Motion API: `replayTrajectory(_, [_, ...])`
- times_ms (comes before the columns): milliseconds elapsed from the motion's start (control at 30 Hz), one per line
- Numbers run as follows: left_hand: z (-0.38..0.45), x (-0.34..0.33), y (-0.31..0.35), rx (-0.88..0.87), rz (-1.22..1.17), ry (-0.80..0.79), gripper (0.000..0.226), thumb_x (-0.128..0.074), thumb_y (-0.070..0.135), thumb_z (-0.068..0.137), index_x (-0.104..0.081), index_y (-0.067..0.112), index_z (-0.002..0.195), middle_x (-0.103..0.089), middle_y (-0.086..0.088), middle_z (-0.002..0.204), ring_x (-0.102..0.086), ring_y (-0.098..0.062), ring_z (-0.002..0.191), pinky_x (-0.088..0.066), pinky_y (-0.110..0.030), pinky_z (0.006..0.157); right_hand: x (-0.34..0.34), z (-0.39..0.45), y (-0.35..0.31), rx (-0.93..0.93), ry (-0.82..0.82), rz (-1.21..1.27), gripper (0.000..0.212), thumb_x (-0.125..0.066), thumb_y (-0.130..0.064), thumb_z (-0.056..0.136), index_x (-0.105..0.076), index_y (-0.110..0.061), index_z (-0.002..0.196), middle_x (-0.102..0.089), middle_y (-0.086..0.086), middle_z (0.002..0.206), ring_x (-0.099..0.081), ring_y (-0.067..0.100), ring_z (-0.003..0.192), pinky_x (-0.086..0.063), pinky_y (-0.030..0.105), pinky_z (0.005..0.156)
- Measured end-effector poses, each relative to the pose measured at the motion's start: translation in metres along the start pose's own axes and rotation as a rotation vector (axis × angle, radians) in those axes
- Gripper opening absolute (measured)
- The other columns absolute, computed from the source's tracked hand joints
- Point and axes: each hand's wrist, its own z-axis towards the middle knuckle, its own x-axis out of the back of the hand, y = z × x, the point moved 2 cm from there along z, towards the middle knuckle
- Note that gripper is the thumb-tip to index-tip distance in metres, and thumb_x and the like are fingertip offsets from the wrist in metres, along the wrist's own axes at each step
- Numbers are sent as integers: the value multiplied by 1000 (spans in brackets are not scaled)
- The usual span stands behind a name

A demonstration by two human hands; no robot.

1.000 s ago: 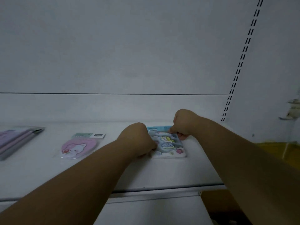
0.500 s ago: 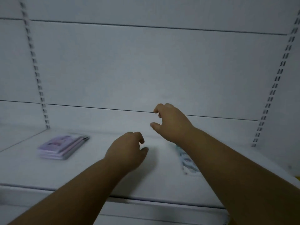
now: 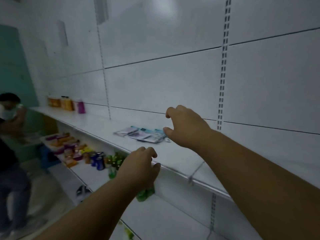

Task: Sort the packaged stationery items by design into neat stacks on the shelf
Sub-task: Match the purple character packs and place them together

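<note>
Several packaged stationery items [image 3: 143, 135] lie in a loose, overlapping pile on the white shelf [image 3: 176, 158], purple and teal in colour. My right hand [image 3: 186, 126] hovers just right of the pile, fingers curled and apart, holding nothing. My left hand [image 3: 141, 168] hangs over the shelf's front edge, nearer to me, fingers loosely spread and empty. A small white piece [image 3: 167, 139] peeks out under my right hand.
Orange and pink bottles [image 3: 66, 103] stand at the shelf's far left end. The lower shelf holds snack packs [image 3: 67, 146], cans [image 3: 97, 161] and green items [image 3: 145, 194]. A person [image 3: 10, 135] sits at the left. Slotted uprights [image 3: 223, 66] run down the back wall.
My view has swung left along the shelf. Both hands have left the blue cartoon packet and are empty; my right hand now hovers by a purple and teal pile.
</note>
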Motion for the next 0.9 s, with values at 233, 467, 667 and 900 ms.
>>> replayTrajectory(233, [66, 0, -134, 50, 56, 21, 33, -59, 41, 86, -56, 30, 117, -57, 7, 106, -53, -10, 88, -49, -27, 71, -98, 107, -45, -45, -106, 31, 37, -57, -39, 86, -52, -15, 114, -54, 9, 109, -54, 27, 91, -44, 34, 72])
replayTrajectory(467, [168, -27, -205, 7, 37, 41, 30, -57, 44, 88, -58, 30, 115, -60, 7, 106, -54, -11, 87, -49, -28, 73, -183, 201, -21, -101, -345, 28, 38, -65, -38, 83, -58, -15, 112, -61, 5, 110, -55, 21, 93, -46, 33, 75])
replayTrajectory(667, [243, -48, -244, -48, -8, -16, 28, -57, 36, 89, -60, 26, 115, -62, 0, 108, -58, -20, 95, -49, -32, 81, -243, 231, -8, -162, -654, -97, 58, -73, -56, 69, -65, -11, 106, -67, 8, 106, -62, 25, 94, -53, 36, 82])
replayTrajectory(900, [304, -78, -270, -190, -79, -54, 23, -54, 30, 92, -58, 21, 112, -63, -4, 108, -59, -21, 93, -47, -28, 74, -282, 224, -6, -385, -780, -169, 67, -75, -65, 55, -68, -18, 103, -71, 1, 96, -65, 19, 83, -55, 33, 77])
